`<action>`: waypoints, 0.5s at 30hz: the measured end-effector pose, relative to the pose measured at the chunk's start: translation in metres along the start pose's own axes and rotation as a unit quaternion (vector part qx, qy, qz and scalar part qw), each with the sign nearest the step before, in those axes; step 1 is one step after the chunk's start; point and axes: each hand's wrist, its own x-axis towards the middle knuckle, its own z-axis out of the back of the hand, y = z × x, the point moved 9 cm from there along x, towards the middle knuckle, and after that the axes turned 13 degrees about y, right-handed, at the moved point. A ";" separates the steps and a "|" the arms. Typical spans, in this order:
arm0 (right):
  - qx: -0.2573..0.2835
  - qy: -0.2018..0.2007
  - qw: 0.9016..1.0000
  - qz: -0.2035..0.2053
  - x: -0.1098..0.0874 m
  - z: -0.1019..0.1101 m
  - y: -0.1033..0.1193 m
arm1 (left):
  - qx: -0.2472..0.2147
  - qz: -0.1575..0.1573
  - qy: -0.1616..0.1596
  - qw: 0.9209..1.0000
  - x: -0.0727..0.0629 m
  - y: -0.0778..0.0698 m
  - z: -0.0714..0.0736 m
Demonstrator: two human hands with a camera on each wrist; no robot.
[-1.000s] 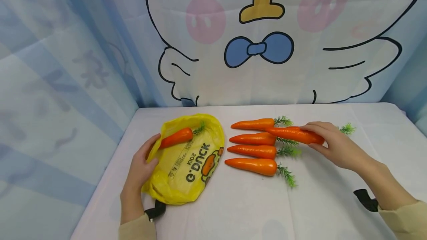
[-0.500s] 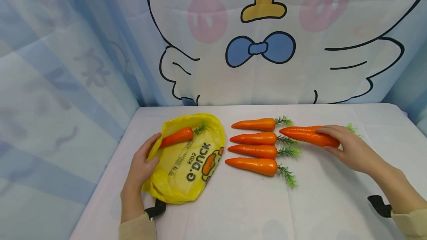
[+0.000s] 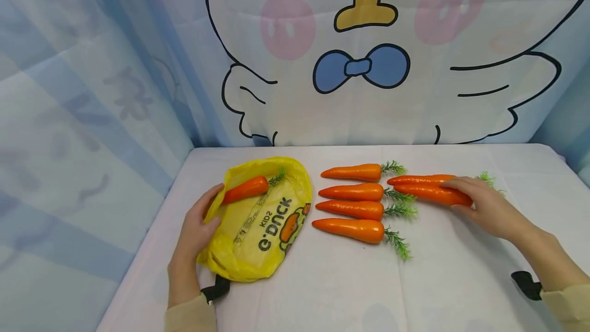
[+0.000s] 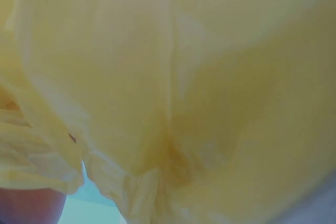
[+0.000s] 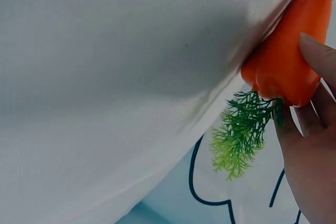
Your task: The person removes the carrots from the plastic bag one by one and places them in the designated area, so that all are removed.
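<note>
At the left, a yellow plastic bag with printed lettering lies open-mouthed, one carrot resting in it. My left hand grips the bag's left edge between thumb and fingers; its wrist view is filled by the yellow plastic. On the right, my right hand holds a glossy orange carrot by its thick end. Right behind that one, close against it, is another carrot. In the right wrist view, the thumb lies across the held carrot, and green leaves hang from the thick ends.
Between bag and right hand, several carrots lie in a column, tips to the left: a rear carrot, middle carrots and a front carrot. They rest on a white tablecloth. A cartoon-printed curtain hangs behind the table.
My right hand has moved right with its carrot, away from the column, and lowered it slightly beside the other carrot at the right. The left hand and bag look unchanged.
</note>
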 end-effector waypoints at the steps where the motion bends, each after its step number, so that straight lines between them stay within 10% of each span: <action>1: -0.001 0.005 1.000 -0.004 0.001 -0.001 -0.001 | 0.001 -0.001 0.000 1.000 0.000 0.000 0.000; 15: -0.016 0.008 1.000 0.015 0.004 -0.008 0.002 | -0.001 0.004 0.002 1.000 0.001 0.002 -0.001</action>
